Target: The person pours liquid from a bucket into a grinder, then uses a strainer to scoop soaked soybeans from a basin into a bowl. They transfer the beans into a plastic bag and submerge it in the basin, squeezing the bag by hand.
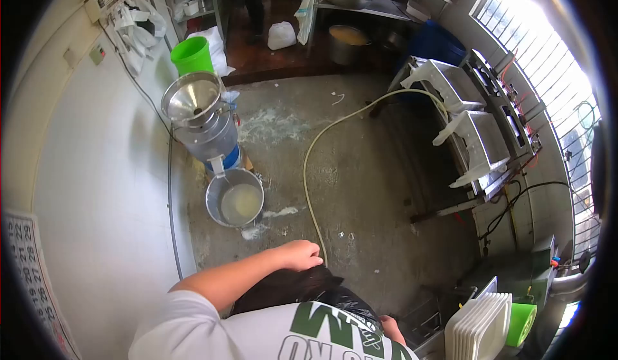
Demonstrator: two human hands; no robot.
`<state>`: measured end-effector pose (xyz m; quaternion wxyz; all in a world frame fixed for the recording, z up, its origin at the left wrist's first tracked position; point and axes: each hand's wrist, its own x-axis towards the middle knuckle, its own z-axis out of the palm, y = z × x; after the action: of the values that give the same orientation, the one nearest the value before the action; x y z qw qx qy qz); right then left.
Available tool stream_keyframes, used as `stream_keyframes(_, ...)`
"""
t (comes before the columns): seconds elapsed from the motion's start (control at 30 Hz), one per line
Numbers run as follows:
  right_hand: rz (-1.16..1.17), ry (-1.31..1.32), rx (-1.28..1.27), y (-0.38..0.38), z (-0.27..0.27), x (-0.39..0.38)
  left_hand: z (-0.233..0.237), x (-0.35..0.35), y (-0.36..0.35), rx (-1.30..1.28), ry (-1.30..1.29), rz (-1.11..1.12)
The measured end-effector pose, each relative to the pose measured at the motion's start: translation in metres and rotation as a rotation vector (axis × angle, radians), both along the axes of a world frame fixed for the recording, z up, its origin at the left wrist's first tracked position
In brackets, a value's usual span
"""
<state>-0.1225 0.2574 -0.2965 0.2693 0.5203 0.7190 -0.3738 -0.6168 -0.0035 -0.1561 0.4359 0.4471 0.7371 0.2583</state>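
My left hand [300, 255] is closed in a fist above shiny black plastic [283, 290] at my waist. Whatever its fingers hold, if anything, is hidden. Just right of the fist, a pale hose [306, 180] runs down behind the black plastic. Only a small part of my right hand [391, 329] shows beside my shirt, low on the right, and its fingers are hidden. Ahead on the left stands a metal machine [206, 135] with a funnel [192, 97] on top. Below its spout, a metal pot [211, 207] holds whitish liquid.
A steel table [450, 199] with two metal bins [486, 142] lines the right side. White trays [460, 324] stand stacked at lower right beside a green container [520, 324]. A green bucket [192, 54] is behind the machine. White spills [277, 125] mark the floor.
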Motion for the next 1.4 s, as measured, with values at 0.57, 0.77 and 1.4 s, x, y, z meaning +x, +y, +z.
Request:
stream_keyframes(0.57,0.454,0.168,0.276,0.182,-0.063,-0.447,0.001,-0.264,0.038,0.210,0.028,0.606)
stream_keyframes(0.77,0.304,0.369,0.225,0.237,-0.019,-0.705,0.019,-0.387,0.048,0.083,0.300,0.681)
stream_keyframes(1.4,1.686,0.865,-0.518,0.016,0.193,-1.316,-0.003,-0.723,0.007,0.203,0.800,1.469)
